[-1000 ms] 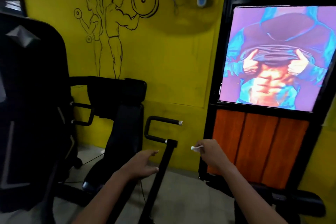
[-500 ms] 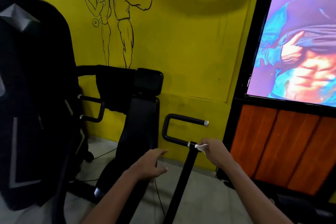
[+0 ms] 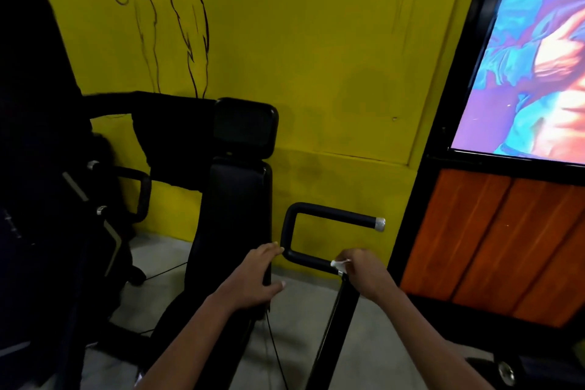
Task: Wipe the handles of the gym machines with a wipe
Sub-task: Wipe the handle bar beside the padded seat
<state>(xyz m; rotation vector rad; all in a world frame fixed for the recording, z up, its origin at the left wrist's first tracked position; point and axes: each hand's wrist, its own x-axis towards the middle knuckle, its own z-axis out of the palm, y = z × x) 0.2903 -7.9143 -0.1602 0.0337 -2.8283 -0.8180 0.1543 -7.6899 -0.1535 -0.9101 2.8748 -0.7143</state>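
We see open air inside the U-shaped handle (image 3: pixel 319 231), between its upper and lower bars, open toward the capped end (image 3: pixel 380 224). Right hand (image 3: pixel 364 272) with the wipe (image 3: pixel 340 263) sits on the lower bar where it meets the upright post (image 3: pixel 335 326), blocking that end. Left hand (image 3: pixel 253 279) hovers just beside the handle's bend, the black backrest pad (image 3: pixel 234 215) close behind it. Framed poster panel (image 3: pixel 493 199) walls off the right side. Bare floor (image 3: pixel 300 310) between pad and post, one cable (image 3: pixel 275 351) crossing it.
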